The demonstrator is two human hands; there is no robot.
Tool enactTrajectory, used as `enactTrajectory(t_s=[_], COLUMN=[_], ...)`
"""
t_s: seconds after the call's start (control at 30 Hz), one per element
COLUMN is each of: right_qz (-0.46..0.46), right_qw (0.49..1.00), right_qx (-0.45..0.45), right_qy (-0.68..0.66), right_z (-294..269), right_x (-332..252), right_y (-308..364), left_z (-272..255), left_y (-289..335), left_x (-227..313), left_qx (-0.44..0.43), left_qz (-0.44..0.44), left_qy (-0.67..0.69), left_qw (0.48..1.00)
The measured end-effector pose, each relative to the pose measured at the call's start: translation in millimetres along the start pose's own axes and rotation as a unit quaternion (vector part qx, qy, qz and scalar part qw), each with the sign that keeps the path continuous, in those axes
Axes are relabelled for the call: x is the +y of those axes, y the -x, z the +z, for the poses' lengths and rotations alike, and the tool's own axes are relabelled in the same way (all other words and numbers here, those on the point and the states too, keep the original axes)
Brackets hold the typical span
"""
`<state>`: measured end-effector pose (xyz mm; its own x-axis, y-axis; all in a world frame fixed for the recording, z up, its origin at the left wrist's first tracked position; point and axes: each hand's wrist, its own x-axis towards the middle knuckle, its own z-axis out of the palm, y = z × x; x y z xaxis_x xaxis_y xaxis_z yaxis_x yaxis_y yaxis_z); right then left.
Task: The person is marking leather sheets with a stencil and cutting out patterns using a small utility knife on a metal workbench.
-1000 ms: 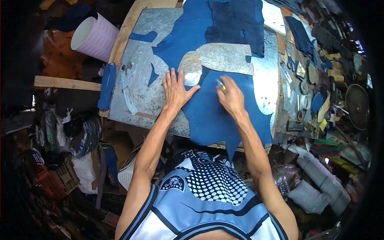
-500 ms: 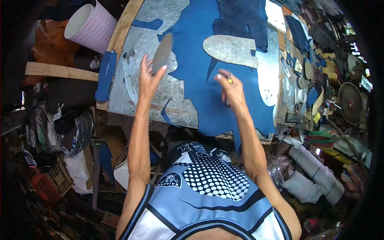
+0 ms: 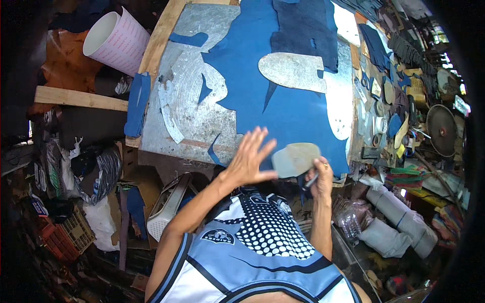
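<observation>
My right hand (image 3: 322,181) is closed on a flat, rounded grey-tan template (image 3: 297,158), pinching its right edge over the table's near edge. The same hand also keeps a slim dark tool (image 3: 309,183), perhaps a pen or cutter; its tip is hard to make out. Just left of the template is my left hand (image 3: 248,157), open with fingers spread and holding nothing. Beneath both lies a large irregular sheet of blue leather (image 3: 247,86). On the sheet rests a bigger mottled grey template (image 3: 292,71) with one rounded end and a notch.
The metal-topped table (image 3: 184,118) has a wooden rim. A dark blue piece (image 3: 303,30) overlaps the sheet's far part. Small tools, rolls and scraps crowd the right side, near a round fan (image 3: 441,132). A white rolled sheet (image 3: 113,40) stands at the far left.
The rounded template has passed from my left hand to my right, moving from the far left of the sheet to the near edge. My left hand has opened and come nearer.
</observation>
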<state>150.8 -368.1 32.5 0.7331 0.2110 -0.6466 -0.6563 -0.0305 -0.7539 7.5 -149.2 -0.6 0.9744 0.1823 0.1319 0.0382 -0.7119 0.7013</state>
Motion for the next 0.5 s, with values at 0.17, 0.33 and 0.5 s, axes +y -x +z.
enactTrajectory(t_s=[0.17,0.33,0.5], right_qz=[-0.070,-0.095,-0.102], right_qw=[0.989,0.972,0.963], right_qx=[0.074,0.095,0.121], right_qy=[-0.104,-0.192,-0.217], right_z=[-63.8,-96.9,-118.2], right_x=[-7.6,-3.2,-9.0], right_y=[-4.8,3.8,-13.7], left_z=[22.1,63.2,101.5], left_y=[-93.5,-114.9,-90.9], left_x=[-77.7,-35.0,15.6], left_qx=[0.086,0.040,-0.064], left_qz=[-0.131,-0.104,0.031], left_qy=[-0.180,-0.159,-0.088], left_qw=[0.971,0.981,0.994])
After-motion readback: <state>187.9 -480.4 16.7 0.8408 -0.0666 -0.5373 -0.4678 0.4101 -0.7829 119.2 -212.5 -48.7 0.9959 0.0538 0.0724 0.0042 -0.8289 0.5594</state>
